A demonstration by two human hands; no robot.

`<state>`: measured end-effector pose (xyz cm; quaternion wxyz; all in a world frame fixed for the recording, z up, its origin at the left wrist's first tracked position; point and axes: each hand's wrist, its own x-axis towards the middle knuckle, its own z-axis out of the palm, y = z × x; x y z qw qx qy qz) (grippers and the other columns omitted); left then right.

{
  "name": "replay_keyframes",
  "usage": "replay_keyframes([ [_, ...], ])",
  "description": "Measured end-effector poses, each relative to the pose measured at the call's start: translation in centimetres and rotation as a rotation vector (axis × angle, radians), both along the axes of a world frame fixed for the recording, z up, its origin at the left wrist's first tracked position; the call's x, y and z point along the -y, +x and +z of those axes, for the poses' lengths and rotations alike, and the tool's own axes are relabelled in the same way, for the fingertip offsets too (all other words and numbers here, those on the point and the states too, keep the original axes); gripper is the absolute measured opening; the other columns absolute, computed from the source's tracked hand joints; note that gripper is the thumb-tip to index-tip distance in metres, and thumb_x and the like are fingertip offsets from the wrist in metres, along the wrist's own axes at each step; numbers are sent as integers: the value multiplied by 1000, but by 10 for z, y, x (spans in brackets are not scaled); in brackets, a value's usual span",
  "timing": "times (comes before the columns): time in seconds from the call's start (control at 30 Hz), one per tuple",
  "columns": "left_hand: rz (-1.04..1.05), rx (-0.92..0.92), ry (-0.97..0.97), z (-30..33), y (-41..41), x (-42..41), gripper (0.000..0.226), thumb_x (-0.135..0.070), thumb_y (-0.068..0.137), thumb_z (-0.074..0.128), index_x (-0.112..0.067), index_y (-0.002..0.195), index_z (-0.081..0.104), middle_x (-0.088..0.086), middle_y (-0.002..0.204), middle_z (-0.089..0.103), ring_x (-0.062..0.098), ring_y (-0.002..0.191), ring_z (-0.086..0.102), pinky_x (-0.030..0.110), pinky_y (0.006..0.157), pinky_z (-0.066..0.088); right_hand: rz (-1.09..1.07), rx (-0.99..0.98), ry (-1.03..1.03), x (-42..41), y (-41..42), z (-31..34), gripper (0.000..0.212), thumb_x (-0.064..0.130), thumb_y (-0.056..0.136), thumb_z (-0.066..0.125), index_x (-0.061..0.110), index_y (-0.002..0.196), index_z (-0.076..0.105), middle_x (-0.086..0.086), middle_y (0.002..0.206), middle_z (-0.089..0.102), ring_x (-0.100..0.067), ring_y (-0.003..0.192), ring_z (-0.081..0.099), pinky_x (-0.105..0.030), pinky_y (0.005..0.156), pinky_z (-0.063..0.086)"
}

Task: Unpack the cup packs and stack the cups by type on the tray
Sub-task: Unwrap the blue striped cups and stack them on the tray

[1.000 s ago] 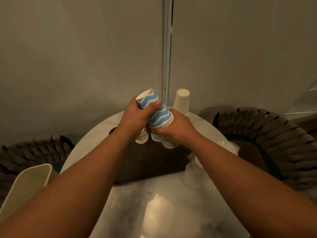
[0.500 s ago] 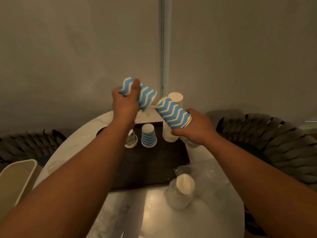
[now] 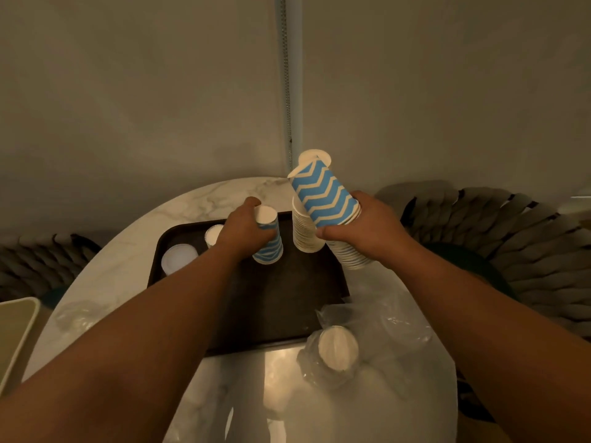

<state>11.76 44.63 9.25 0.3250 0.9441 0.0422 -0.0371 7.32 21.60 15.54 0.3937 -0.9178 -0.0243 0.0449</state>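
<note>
On the tray (image 3: 179, 238) stand three cup stacks; the left hand (image 3: 244, 230) grips a blue cup (image 3: 268, 247) there, the right hand (image 3: 367, 231) a tilted blue stack (image 3: 326, 196).

The stack (image 3: 327, 199) in the right hand (image 3: 364, 230) bore blue and cream zigzags, with plain white rims below. The cup (image 3: 268, 241) under the left hand (image 3: 244, 230) had the same blue zigzag. The tall stack (image 3: 305, 231) behind was plain cream. The tray (image 3: 287, 298) was dark brown, the table (image 3: 198, 203) white marble with grey veins, the bag (image 3: 399, 321) clear.
</note>
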Motion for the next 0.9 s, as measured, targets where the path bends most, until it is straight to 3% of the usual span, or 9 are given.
replay_keyframes([
  [0.2,-11,-145,47,-20,6,-1,62,-25,79,78,-13,127,40,15,127,56,30,114,55,36,85,45,-1,-39,113,-1,-6,0,38,45,68,82,33,96,59,9,100,66,-11,92,63,-35,84,53],
  [0.33,-30,-83,60,-5,4,-2,89,-40,76,80,-14,147,32,11,149,42,28,134,42,38,106,38,-23,-70,274,-4,-9,0,28,41,69,83,37,87,62,15,90,69,-2,81,66,-28,76,55],
  [0.4,19,94,-179,26,-2,0,81,-51,80,73,-17,145,38,6,148,44,24,134,44,40,109,38,-13,-105,378,-8,-9,4,24,34,72,83,36,87,64,17,86,69,2,75,67,-21,69,52],
  [0.47,7,204,-638,66,-12,6,65,-55,82,66,-22,134,46,5,135,55,21,119,57,41,99,50,25,-170,462,-13,-8,11,24,29,74,82,32,92,67,13,90,72,-1,78,69,-23,72,52],
  [0.53,-88,168,-892,102,-22,8,46,-38,92,62,-26,131,42,6,127,58,19,107,63,38,82,58,88,-233,473,-19,-7,17,25,28,74,81,31,95,67,8,95,74,-8,85,70,-29,80,55],
  [0.6,-149,110,-843,123,-28,7,36,-21,96,58,-23,130,47,4,123,60,18,105,64,32,70,59,158,-280,454,-25,-8,21,30,29,71,83,30,97,68,6,98,75,-12,91,71,-33,87,55],
  [0.7,-97,85,-725,126,-32,-1,21,-20,95,60,-12,115,61,10,115,65,26,104,66,31,66,58,215,-286,383,-35,-10,22,42,33,64,87,29,103,69,7,99,75,-12,93,70,-36,89,55],
  [0.8,-49,37,-721,121,-34,-8,33,-24,94,62,-12,125,55,7,116,64,20,103,65,31,68,57,196,-243,306,-43,-10,18,56,45,54,88,29,105,70,9,98,74,-11,92,70,-41,91,55],
  [0.9,7,56,-720,116,-35,-13,43,-31,91,66,-5,124,58,11,113,66,25,102,67,38,70,60,143,-101,61,-51,-7,18,70,62,48,82,31,109,65,12,102,71,-9,92,66,-32,83,53],
])
